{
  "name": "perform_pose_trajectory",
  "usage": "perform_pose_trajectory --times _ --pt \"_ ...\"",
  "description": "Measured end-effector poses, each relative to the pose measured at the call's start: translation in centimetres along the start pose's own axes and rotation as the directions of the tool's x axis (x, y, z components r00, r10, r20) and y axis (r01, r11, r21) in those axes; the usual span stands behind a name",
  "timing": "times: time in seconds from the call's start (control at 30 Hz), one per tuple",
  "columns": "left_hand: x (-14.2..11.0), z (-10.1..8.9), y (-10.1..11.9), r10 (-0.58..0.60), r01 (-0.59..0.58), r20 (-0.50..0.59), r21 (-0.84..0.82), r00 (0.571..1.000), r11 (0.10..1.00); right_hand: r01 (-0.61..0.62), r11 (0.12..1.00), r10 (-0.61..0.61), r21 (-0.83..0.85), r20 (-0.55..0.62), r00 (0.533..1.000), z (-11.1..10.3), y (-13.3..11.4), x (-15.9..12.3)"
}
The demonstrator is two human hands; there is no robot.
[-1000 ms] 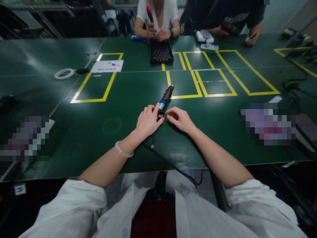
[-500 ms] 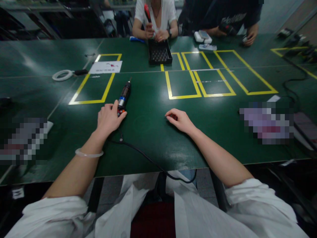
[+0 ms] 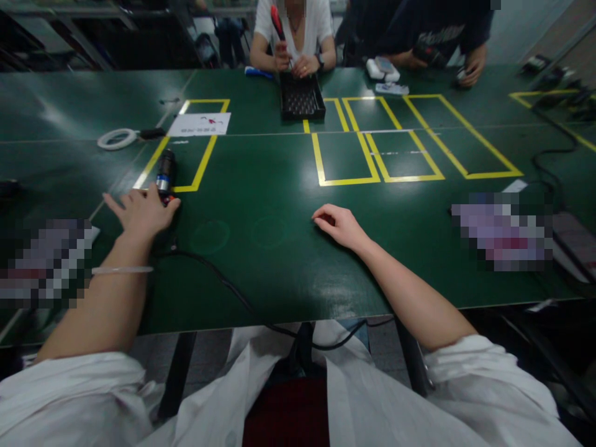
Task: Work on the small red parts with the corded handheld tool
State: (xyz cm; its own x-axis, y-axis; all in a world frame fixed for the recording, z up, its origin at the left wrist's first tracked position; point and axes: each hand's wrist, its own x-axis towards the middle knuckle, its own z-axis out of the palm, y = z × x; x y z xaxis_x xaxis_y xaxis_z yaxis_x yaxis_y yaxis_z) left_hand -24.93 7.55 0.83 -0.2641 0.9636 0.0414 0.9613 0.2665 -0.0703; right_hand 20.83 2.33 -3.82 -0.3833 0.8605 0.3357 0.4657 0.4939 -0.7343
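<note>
My left hand point(image 3: 143, 211) is at the left with its outer fingers spread. Its thumb and index finger are around the rear end of a dark electric screwdriver point(image 3: 166, 171) with a blue and silver band, which points away from me. A black cable point(image 3: 223, 279) trails from near its rear end across the table and over the front edge. My right hand point(image 3: 342, 225) rests on the green tabletop point(image 3: 274, 267), fingers curled and thumb against the index finger. The inside of that hand is hidden, so I cannot make out whether anything is in it.
Yellow tape rectangles point(image 3: 349, 182) mark the table. A printed sheet point(image 3: 200, 123) and a white ring-shaped coil point(image 3: 116, 139) lie at the left. Opposite, a person holds a red-handled tool point(image 3: 277, 22) at a black tray point(image 3: 302, 115). Another person's hand point(image 3: 474, 71) is at the far right.
My left hand and the electric screwdriver have moved left, into the left taped rectangle; the cable has followed. My outer left fingers have spread. My right hand has stayed in place.
</note>
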Motion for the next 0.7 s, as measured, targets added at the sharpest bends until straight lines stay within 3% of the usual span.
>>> perform_pose_trajectory --times 0.17,0.33,0.5,0.7 --pt "0.7 0.5 -1.0 0.014 -0.013 -0.068 0.014 0.998 1.0 -0.003 1.0 0.003 0.005 0.002 1.0 -0.1 -0.2 0.1" --pt "-0.8 0.2 0.3 0.024 -0.027 -0.205 -0.013 0.978 1.0 -0.003 1.0 0.003 0.011 0.002 1.0 -0.1 -0.4 0.1" --pt "-1.9 -0.6 1.8 -0.006 0.013 -0.179 0.035 0.984 0.999 -0.005 1.0 0.005 -0.002 0.007 1.0 -0.1 -0.4 0.1" --pt "-1.0 -1.9 2.0 -0.069 0.074 -0.126 0.036 0.99 0.997 -0.007 1.0 0.007 -0.013 0.019 1.0 0.0 -0.3 0.1"
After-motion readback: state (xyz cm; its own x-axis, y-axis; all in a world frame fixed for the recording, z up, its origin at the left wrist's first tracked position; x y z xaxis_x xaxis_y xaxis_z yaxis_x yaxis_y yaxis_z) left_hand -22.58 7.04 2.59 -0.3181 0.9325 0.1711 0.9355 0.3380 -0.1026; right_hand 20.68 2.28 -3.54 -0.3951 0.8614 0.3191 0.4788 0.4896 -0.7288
